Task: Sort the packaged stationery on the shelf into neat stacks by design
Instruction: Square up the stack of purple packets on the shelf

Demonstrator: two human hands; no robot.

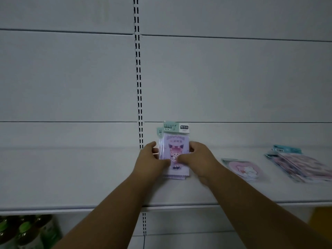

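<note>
The packets (pixel 303 166) at the shelf's (pixel 71 177) right end are blurred and cut off; bottles (pixel 27 230) below are cropped.

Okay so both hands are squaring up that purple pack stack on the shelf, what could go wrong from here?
The purple packs held between the left hand and right hand are already fanned at the top and bottom edges, so the glossy sleeves may slide apart on release. Pushed further, the stack could drift toward the round pink pack on its right and mix designs.

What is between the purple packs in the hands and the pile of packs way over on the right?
In the head view, a round pink pack lies on the shelf between the purple packs and the right-hand pile.
</note>
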